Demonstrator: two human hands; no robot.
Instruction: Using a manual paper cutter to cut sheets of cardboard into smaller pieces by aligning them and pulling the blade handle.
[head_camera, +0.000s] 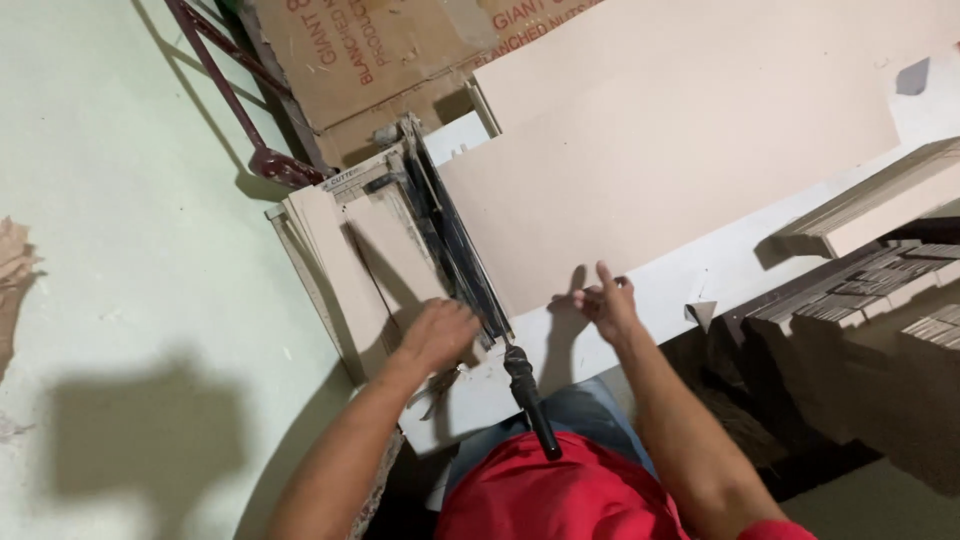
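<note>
Left hand (438, 333): rests knuckles up on a narrow cut strip (392, 262) on the cutter bed, fingers curled loosely; whether it grips anything I cannot tell.
Right hand (606, 303): at the near edge of the big sheet (660, 170), thumb and finger raised, the rest bent; grasping nothing that I can see.
Cutter (452, 240): dark blade arm runs far to near between the hands, its black handle (531, 400) sticking out over the near table edge.
Sheet: large, pale tan, flat, spreading right and far from the blade.
Boxes (370, 60): brown cartons with red print, far behind the cutter.
Stacks (880, 200): piled cut cardboard at far right, more bundles (860, 290) below them.
Table (700, 280): white edge bare between sheet and near rim.
Floor (130, 200): pale green, open on the left.
Rod (230, 90): dark red, slanting at far left.
</note>
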